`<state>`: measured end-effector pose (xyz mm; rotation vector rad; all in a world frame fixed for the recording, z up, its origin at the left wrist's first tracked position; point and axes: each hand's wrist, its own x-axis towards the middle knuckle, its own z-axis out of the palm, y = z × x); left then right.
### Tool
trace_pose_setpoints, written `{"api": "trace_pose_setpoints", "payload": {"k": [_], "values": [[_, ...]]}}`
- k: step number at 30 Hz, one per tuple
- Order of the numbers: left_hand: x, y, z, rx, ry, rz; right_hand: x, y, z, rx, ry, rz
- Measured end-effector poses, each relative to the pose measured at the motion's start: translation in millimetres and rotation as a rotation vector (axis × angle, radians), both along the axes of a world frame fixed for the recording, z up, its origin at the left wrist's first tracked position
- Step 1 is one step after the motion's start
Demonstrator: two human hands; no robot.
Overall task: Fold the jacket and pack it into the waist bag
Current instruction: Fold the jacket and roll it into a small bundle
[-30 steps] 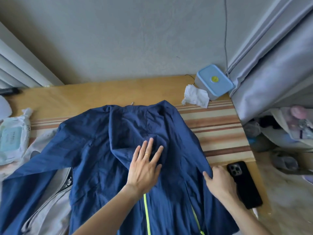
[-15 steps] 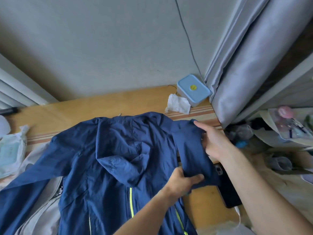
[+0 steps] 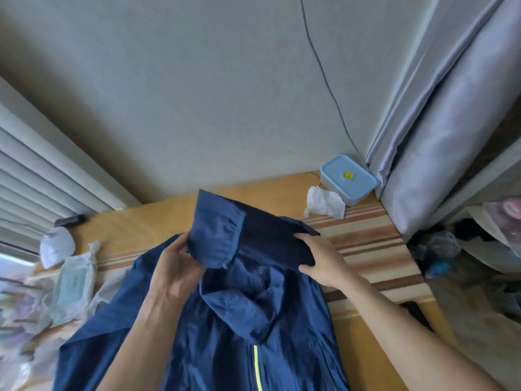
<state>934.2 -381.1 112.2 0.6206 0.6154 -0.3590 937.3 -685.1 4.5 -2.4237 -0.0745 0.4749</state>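
Note:
A navy blue jacket [image 3: 262, 328] with a neon yellow zipper lies on the wooden table [image 3: 152, 224], its hood crumpled at the middle. Its right sleeve [image 3: 225, 235] is raised and carried across over the chest, cuff end pointing up. My left hand [image 3: 174, 269] grips the sleeve near the cuff. My right hand [image 3: 324, 263] holds the sleeve's darker part further along. A light grey fabric item [image 3: 104, 292] pokes out from under the jacket at the left; I cannot tell if it is the waist bag.
A blue lidded box [image 3: 348, 177] and a crumpled tissue [image 3: 324, 203] sit at the table's back right, on a striped mat [image 3: 369, 244]. A wet-wipe pack [image 3: 74, 280] and a white mask [image 3: 56, 245] lie at the left. Curtains hang at the right, clutter below them.
The sleeve has been pulled from the right side across over the jacket's chest and lifted. Both hands moved left and up with it. The view tilted upward, and the phone is out of sight.

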Motion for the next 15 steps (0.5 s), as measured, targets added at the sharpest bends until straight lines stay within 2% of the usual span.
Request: {"api": "trace_pose_setpoints", "payload": {"k": [2,4,7,9,10,12,14,15], "values": [[-3,32,-19,-0.130,0.121,0.134,6,11,-9,-0.129,0.070,0.060],[-10,56,-45,-0.171,0.287,0.215,7,21,-21,-0.243,0.126,0.112],[-24,82,-84,-0.115,0.462,0.204,6,34,-41,-0.325,0.103,0.156],[-29,90,-96,0.020,0.523,0.111,12,36,-50,-0.232,0.093,0.098],[-30,93,-100,0.120,0.543,0.037,15,34,-53,-0.179,0.081,0.060],[-30,90,-103,0.455,0.573,-0.180,19,26,-55,-0.131,0.059,0.002],[-31,81,-111,0.959,0.549,-0.389,25,16,-53,-0.164,0.025,0.009],[-32,75,-118,1.220,0.475,-0.459,28,12,-52,-0.181,0.027,0.016]]}}
